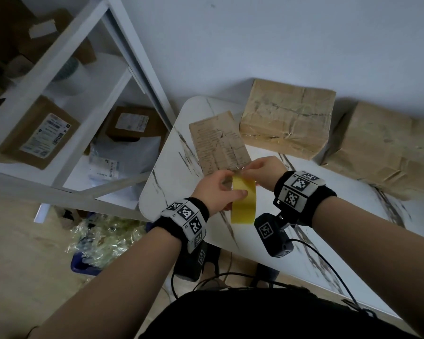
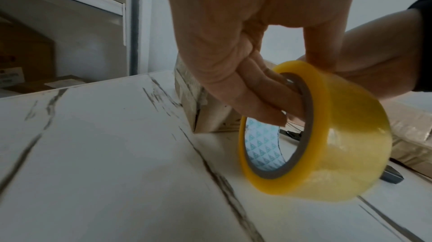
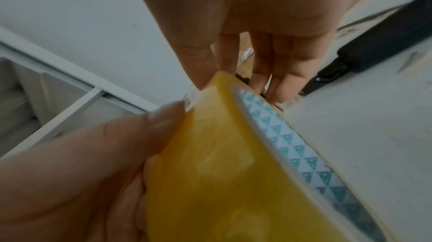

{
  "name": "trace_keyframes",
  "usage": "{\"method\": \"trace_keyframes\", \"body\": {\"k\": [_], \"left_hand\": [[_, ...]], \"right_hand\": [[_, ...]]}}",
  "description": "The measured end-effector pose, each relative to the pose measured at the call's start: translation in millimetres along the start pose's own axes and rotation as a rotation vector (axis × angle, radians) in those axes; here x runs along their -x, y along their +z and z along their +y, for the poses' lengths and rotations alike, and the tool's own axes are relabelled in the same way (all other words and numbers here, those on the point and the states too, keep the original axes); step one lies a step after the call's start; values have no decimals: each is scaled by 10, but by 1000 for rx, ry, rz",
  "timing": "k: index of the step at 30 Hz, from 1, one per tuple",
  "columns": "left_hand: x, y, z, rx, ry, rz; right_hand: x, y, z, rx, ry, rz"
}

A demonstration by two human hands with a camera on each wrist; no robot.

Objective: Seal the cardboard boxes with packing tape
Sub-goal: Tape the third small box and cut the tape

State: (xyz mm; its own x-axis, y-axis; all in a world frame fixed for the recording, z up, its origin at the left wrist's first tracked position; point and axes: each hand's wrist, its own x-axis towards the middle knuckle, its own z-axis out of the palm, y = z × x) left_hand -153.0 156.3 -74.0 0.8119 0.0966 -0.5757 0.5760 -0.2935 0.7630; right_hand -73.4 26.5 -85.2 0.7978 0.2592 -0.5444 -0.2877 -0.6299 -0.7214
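Observation:
A yellow roll of packing tape (image 1: 244, 201) hangs above the white marble table (image 1: 353, 216). My left hand (image 1: 218, 189) grips it, fingers (image 2: 264, 98) hooked through the core and thumb (image 3: 112, 135) on the outer face of the roll (image 3: 210, 163). My right hand (image 1: 262, 167) pinches at the roll's top rim, where a short clear tape end (image 3: 189, 98) lifts off. A flat worn cardboard box (image 1: 218, 143) lies just beyond my hands. Two bulkier crumpled boxes stand at the back, one (image 1: 287, 121) in the middle and one (image 1: 389, 148) at the right.
White shelving (image 1: 59, 81) with labelled parcels stands left of the table. On the floor below it is a blue bin of crumpled plastic (image 1: 96, 241). A small dark tool (image 2: 392, 175) lies on the table behind the roll. Cables hang at the table's near edge.

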Motion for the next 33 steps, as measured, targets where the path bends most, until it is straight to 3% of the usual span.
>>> {"method": "trace_keyframes", "body": {"k": [6, 21, 26, 29, 33], "left_hand": [[3, -45, -36, 17, -20, -30], [-17, 24, -108, -69, -9, -99], [-49, -29, -126, 16, -41, -100], [-60, -49, -144, 24, -55, -97], [-49, -54, -163, 4, -45, -102]], "right_hand": [[-14, 87, 31, -110, 85, 12], [-12, 167, 101, 34, 163, 39], [-47, 64, 108, -72, 68, 69], [-47, 32, 5, -43, -48, -6], [-92, 16, -34, 14, -60, -73]]}}
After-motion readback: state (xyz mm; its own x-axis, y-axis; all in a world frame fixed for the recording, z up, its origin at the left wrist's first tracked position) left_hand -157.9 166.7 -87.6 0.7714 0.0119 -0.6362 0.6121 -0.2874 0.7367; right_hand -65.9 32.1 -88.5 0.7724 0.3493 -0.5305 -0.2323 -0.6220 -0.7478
